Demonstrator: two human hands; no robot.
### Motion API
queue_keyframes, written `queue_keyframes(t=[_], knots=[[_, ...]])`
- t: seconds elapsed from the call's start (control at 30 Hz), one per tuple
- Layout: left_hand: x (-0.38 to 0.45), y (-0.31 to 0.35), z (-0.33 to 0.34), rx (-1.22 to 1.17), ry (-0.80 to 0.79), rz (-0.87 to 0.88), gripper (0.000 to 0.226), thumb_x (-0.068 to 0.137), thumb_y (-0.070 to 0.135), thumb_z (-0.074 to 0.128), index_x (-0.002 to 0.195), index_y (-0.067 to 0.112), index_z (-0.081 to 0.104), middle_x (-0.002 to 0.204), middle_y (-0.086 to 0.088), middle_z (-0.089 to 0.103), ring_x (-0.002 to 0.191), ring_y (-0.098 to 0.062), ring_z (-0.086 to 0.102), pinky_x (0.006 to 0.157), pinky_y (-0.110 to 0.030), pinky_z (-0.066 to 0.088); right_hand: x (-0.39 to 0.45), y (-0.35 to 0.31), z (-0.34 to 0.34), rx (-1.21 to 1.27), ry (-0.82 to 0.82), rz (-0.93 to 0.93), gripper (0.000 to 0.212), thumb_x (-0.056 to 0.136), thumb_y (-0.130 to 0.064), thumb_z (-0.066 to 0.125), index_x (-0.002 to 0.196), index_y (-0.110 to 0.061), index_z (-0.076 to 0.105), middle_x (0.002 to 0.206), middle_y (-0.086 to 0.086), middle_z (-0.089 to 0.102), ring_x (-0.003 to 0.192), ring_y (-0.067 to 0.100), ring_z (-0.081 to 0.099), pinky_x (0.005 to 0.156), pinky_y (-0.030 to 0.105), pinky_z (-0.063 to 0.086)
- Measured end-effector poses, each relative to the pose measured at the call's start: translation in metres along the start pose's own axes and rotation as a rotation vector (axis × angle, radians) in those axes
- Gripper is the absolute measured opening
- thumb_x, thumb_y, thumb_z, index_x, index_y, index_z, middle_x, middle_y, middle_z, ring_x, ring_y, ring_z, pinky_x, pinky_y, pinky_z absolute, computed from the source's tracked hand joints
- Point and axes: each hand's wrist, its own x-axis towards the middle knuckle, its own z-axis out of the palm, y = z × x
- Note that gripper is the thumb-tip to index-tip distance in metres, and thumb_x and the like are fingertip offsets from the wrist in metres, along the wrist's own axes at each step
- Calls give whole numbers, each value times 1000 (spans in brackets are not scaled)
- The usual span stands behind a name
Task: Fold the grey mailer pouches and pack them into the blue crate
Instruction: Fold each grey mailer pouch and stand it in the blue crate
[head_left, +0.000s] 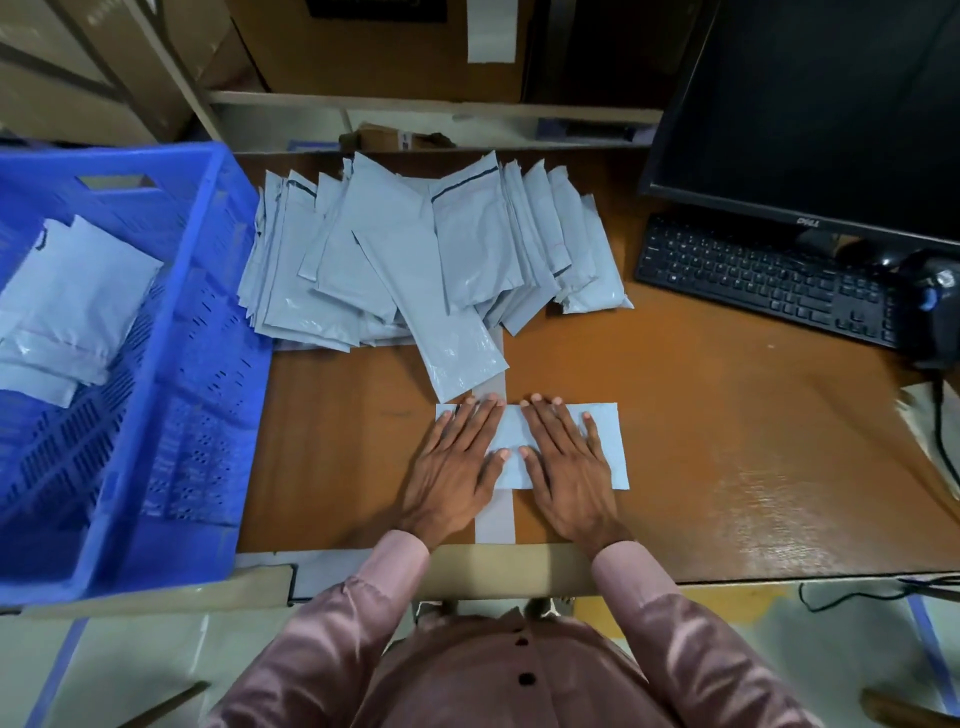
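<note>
A folded grey mailer pouch (605, 447) lies flat on the brown table near its front edge. My left hand (457, 462) presses flat on its left part with straight fingers. My right hand (563, 457) presses flat on its middle, fingers spread. Behind them a loose heap of several unfolded grey pouches (415, 254) fans across the table, one pouch (462, 348) sliding toward my hands. The blue crate (171, 395) stands at the left, with a few folded pouches (67, 312) lying in its far left part.
A black monitor (810, 114) and keyboard (753, 275) occupy the right back of the table, with a dark scanner (935, 306) and cable beside them. A strip of pale tape (493, 519) runs down the tabletop. Cardboard boxes (104, 62) stand behind.
</note>
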Motion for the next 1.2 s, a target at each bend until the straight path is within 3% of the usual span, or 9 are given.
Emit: queue_keyframes(t=[0.83,1.0,1.1,1.2], knots=[[6,0,1,14,-21,-3,64,111,50,27,167,24,10,173,10,6,159,-7,-3,129,-41,14,5,0,0,-23,-18,11,58,111,-43,30,165,-26,21,171,-10,17,160,11,5,130,45,7],[2,0,-1,39,0,15,62,111,51,24,166,24,14,173,8,7,160,-10,-1,129,-44,12,-1,7,-6,195,-34,-10,59,109,-46,33,163,-24,27,170,-10,23,159,8,7,130,47,7],[-1,1,-3,9,34,29,55,111,46,33,162,26,32,170,5,26,159,-15,14,129,-46,14,-9,21,-15,289,-29,-46,66,102,-47,44,161,-21,32,169,-5,27,159,11,10,129,50,10],[-3,3,-7,-31,36,50,48,110,42,36,156,28,43,159,4,45,152,-18,33,127,-42,19,-21,34,-25,177,-74,-103,80,90,-44,52,163,-23,27,170,-6,23,159,12,9,129,51,10]])
